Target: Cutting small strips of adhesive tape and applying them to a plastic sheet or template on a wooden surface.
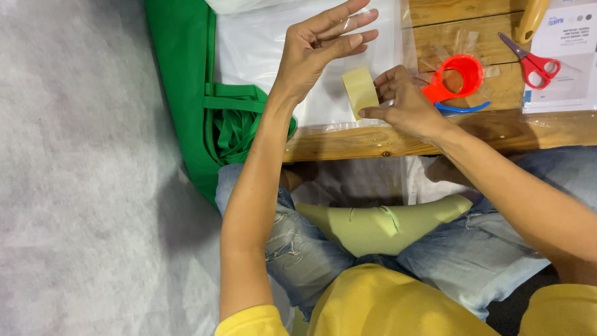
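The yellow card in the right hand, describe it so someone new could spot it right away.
Start at the low wooden table and the clear plastic sheet lying on it. Over the sheet's near edge, the right hand pinches a small pale yellow card. It is flat, plain and rectangular, unlike the round orange tape dispenser beside it.

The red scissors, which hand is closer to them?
The right hand. It sits by the orange tape dispenser, a little to the left of the red scissors. The left hand is raised farther left, over the clear plastic sheet.
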